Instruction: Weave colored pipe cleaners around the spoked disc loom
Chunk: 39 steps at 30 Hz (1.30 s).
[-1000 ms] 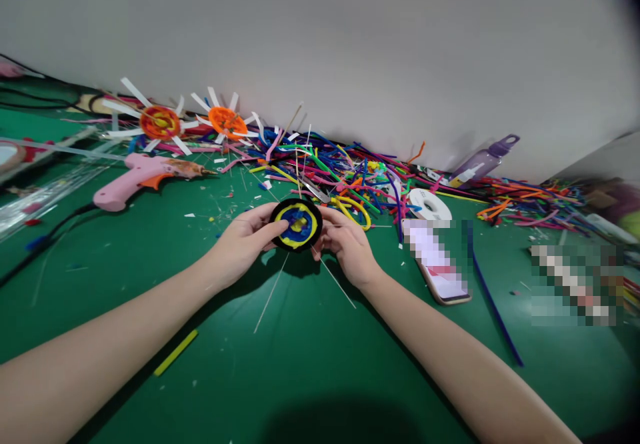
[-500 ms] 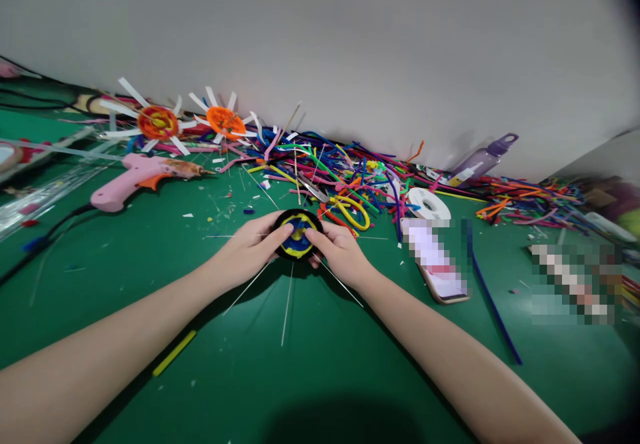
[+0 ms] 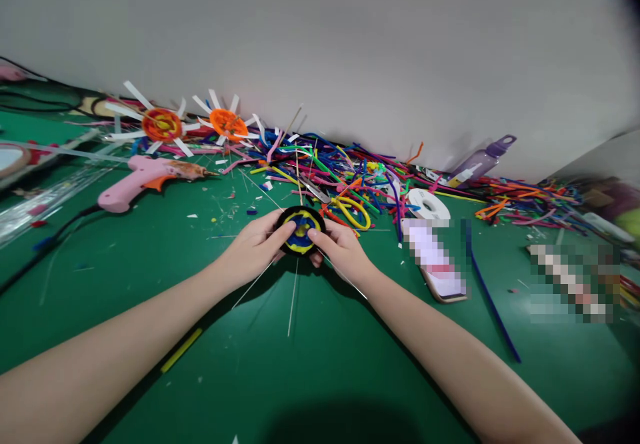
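Between my two hands is a round disc (image 3: 301, 212) with a black fuzzy rim and blue and yellow coils inside. Thin pale sticks or wires (image 3: 293, 301) radiate from it in several directions. My left hand (image 3: 255, 245) grips the disc's left side, its thumb resting on the coloured face. On the opposite side my right hand (image 3: 345, 249) pinches the disc with its thumb on the face too. The fingers under the disc are mostly hidden. Both hands hold it just above the green table (image 3: 320, 344).
A pink glue gun (image 3: 133, 184) lies at left, below two orange discs with white strips (image 3: 163, 124). Pipe cleaners (image 3: 360, 171) are heaped along the wall. At right are a white spool (image 3: 428, 205), a phone (image 3: 435, 264), a purple bottle (image 3: 480, 161) and a blue pipe cleaner (image 3: 495, 314).
The view has shifted slightly, so the things at left appear a little further right. Both hands keep their hold on the disc, which looks almost the same.
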Each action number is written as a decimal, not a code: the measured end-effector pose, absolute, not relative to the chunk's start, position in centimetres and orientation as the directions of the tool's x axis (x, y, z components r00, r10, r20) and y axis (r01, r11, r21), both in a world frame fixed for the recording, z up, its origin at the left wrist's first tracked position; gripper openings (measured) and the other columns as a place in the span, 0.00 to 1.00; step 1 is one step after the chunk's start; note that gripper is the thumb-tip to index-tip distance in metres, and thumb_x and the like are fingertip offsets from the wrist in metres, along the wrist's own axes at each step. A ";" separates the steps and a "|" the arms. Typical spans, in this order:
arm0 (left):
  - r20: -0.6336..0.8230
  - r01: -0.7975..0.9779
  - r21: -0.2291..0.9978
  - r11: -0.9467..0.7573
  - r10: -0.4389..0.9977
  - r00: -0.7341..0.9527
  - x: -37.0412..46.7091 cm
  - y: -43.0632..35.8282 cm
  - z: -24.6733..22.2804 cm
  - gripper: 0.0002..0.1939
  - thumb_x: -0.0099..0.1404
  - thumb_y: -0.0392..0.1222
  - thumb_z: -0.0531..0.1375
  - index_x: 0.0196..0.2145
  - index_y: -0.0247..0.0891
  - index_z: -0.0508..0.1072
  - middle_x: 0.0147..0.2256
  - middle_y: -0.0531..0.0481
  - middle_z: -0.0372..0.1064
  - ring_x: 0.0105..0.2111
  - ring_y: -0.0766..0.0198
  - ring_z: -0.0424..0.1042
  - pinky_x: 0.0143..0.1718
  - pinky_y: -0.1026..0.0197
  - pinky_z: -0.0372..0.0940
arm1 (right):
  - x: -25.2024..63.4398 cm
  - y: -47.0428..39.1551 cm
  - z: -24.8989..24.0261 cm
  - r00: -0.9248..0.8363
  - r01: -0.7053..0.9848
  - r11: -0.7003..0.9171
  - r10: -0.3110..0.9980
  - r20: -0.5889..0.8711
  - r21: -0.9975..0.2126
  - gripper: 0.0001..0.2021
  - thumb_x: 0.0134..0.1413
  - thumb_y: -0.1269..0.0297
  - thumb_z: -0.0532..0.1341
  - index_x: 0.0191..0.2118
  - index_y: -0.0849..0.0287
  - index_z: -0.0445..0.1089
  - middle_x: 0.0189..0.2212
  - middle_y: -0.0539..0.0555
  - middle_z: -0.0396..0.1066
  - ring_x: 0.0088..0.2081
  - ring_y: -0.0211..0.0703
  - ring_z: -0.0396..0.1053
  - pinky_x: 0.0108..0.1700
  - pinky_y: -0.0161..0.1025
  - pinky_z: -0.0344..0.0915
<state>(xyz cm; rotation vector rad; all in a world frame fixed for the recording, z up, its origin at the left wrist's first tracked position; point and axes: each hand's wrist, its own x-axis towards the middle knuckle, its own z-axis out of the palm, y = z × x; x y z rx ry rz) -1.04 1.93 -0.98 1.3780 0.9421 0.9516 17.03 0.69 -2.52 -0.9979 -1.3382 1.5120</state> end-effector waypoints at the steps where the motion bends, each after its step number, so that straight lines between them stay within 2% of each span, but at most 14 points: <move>1: 0.019 -0.039 0.999 -0.007 0.939 0.344 -1.0 1.9 -0.9 0.15 0.64 0.48 0.62 0.45 0.41 0.77 0.22 0.54 0.66 0.17 0.68 0.59 0.17 0.66 0.55 | 17.0 0.7 -2.5 -0.310 -0.103 -0.067 0.950 -0.032 -0.992 0.17 0.52 0.49 0.65 0.36 0.58 0.67 0.18 0.43 0.64 0.17 0.31 0.62 0.22 0.32 0.62; 5: 0.052 -0.187 0.982 0.013 0.939 0.340 -1.1 1.9 -0.7 0.22 0.64 0.47 0.61 0.55 0.46 0.70 0.24 0.54 0.66 0.19 0.68 0.60 0.19 0.66 0.56 | 17.0 1.0 -2.4 -0.291 -0.167 -0.098 0.956 -0.046 -0.981 0.17 0.50 0.50 0.66 0.37 0.59 0.67 0.16 0.42 0.65 0.16 0.32 0.63 0.22 0.33 0.64; 7: 0.066 -0.207 0.978 0.008 0.934 0.351 -1.2 1.9 -0.7 0.23 0.64 0.46 0.61 0.57 0.47 0.68 0.23 0.55 0.65 0.20 0.67 0.61 0.20 0.65 0.57 | 16.9 1.2 -2.3 -0.282 -0.194 -0.111 0.958 -0.052 -0.975 0.17 0.49 0.52 0.67 0.37 0.59 0.67 0.16 0.42 0.66 0.16 0.32 0.63 0.22 0.33 0.65; 14: 0.057 -0.099 0.995 -0.021 0.923 0.380 -1.5 2.1 -0.7 0.22 0.65 0.46 0.60 0.57 0.46 0.68 0.31 0.50 0.71 0.22 0.67 0.63 0.23 0.64 0.61 | 16.8 1.4 -2.0 -0.275 -0.194 -0.147 0.957 -0.090 -0.970 0.16 0.49 0.52 0.67 0.35 0.60 0.68 0.17 0.44 0.68 0.16 0.32 0.65 0.21 0.32 0.65; 19: 0.037 -0.062 0.998 -0.013 0.914 0.403 -1.4 2.5 -0.6 0.22 0.65 0.46 0.60 0.56 0.47 0.70 0.30 0.51 0.71 0.22 0.66 0.64 0.23 0.64 0.62 | 17.0 1.4 -2.1 -0.302 -0.138 -0.140 0.949 -0.093 -0.981 0.15 0.52 0.52 0.65 0.36 0.60 0.68 0.15 0.45 0.68 0.16 0.34 0.66 0.21 0.33 0.65; 24: -0.020 -0.001 1.000 0.023 0.896 0.443 -1.4 2.7 -0.7 0.21 0.66 0.48 0.58 0.56 0.46 0.71 0.43 0.48 0.73 0.29 0.64 0.67 0.25 0.65 0.65 | 17.2 1.2 -2.0 -0.333 -0.045 -0.117 0.938 -0.096 -0.992 0.15 0.56 0.52 0.63 0.36 0.60 0.67 0.18 0.46 0.68 0.17 0.34 0.66 0.23 0.33 0.66; 27: -0.082 0.103 0.994 0.039 0.888 0.453 -1.4 2.8 -0.6 0.21 0.67 0.50 0.56 0.55 0.43 0.71 0.38 0.48 0.73 0.27 0.64 0.66 0.24 0.65 0.64 | 17.3 1.2 -2.0 -0.339 -0.003 -0.114 0.935 -0.107 -0.993 0.15 0.57 0.51 0.61 0.37 0.60 0.67 0.24 0.48 0.69 0.19 0.32 0.66 0.23 0.32 0.66; 31: -0.181 0.247 0.967 0.064 0.854 0.488 -1.4 2.9 -0.4 0.24 0.69 0.53 0.52 0.59 0.42 0.66 0.31 0.51 0.71 0.21 0.69 0.61 0.21 0.67 0.60 | 17.6 1.2 -1.8 -0.356 0.040 -0.121 0.926 -0.127 -0.992 0.13 0.60 0.55 0.59 0.41 0.60 0.69 0.28 0.50 0.69 0.21 0.32 0.67 0.26 0.32 0.67; 33: -0.212 0.261 0.961 0.093 0.852 0.478 -1.4 3.1 -0.5 0.24 0.68 0.54 0.51 0.57 0.41 0.67 0.27 0.53 0.69 0.19 0.69 0.60 0.18 0.68 0.58 | 17.7 1.3 -1.7 -0.373 0.045 -0.134 0.917 -0.141 -0.990 0.13 0.61 0.56 0.59 0.44 0.60 0.70 0.29 0.50 0.70 0.23 0.33 0.68 0.27 0.33 0.69; 39: -0.312 0.291 0.939 0.183 0.807 0.501 -1.6 3.7 -0.7 0.27 0.69 0.58 0.49 0.58 0.40 0.64 0.27 0.52 0.69 0.17 0.70 0.58 0.16 0.69 0.55 | 18.0 1.7 -1.6 -0.407 0.088 -0.133 0.900 -0.158 -0.987 0.12 0.63 0.61 0.56 0.48 0.59 0.71 0.28 0.50 0.68 0.24 0.32 0.68 0.27 0.31 0.68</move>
